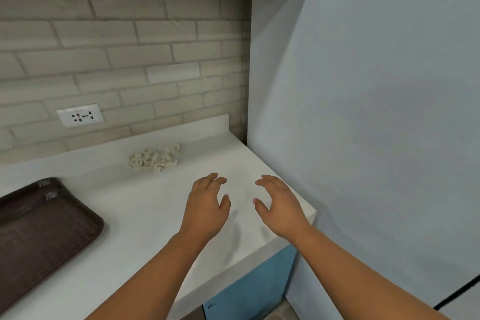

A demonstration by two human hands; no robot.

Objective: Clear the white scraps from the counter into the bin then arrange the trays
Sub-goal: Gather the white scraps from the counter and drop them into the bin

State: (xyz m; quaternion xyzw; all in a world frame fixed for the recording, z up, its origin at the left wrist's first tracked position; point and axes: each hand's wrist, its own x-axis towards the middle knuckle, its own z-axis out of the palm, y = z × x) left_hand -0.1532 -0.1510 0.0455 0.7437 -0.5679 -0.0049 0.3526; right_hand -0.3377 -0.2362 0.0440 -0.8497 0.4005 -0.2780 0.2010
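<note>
Two empty hands, left (207,202) and right (279,205), hover with fingers loosely spread above the surface (130,215), near the white scraps (154,158) heaped by the wall; better to cup the heap from both sides.

— How much of the brown tray (39,228) shows?
— Only its right part; the left edge cuts off the rest. Two rims show at its far corner, but I can't tell whether that is one tray or a stack.
— The white scraps (153,158)?
— A blurred heap; single pieces can't be made out.
— The wall socket (80,115)?
— Its markings are too small to read. So is the little mark on the blue cabinet door (249,291), which runs off the near edge.
— On the right?
— A black cable (457,293), cut off by the right edge.
</note>
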